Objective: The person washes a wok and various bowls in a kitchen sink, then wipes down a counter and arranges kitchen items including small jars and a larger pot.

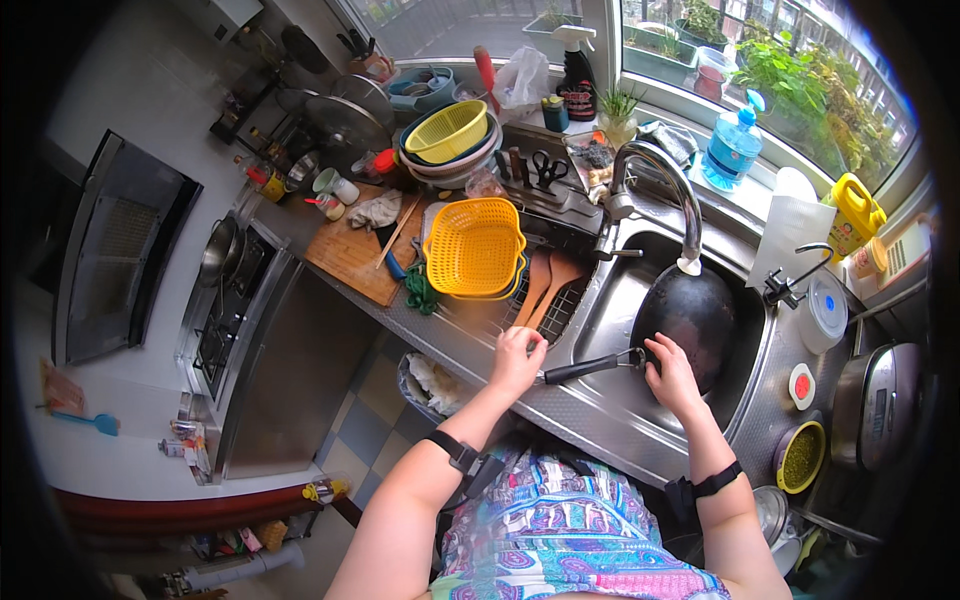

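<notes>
A blackened wok (684, 319) rests in the stainless steel sink (611, 300), beneath the faucet (694, 217). Its long black handle (589, 369) reaches out over the sink's left front edge. My right hand (670, 371) is at the wok's near side, fingers apart, close to the handle's joint; whether it touches the metal is unclear. Fingers curled, my left hand (519, 361) is between the wok handle's end and the handle ends of two wooden spatulas (562, 276). Whether it grips anything is hidden. The spatulas lie on a wire rack (561, 307).
Left of the rack stands a yellow plastic basket (472, 247), beside a green mesh scrubber (421, 291) and a wooden cutting board (349, 251). A small filter tap (784, 289) rises right of the sink. A bowl of green beans (799, 459) and a rice cooker (874, 409) stand further right.
</notes>
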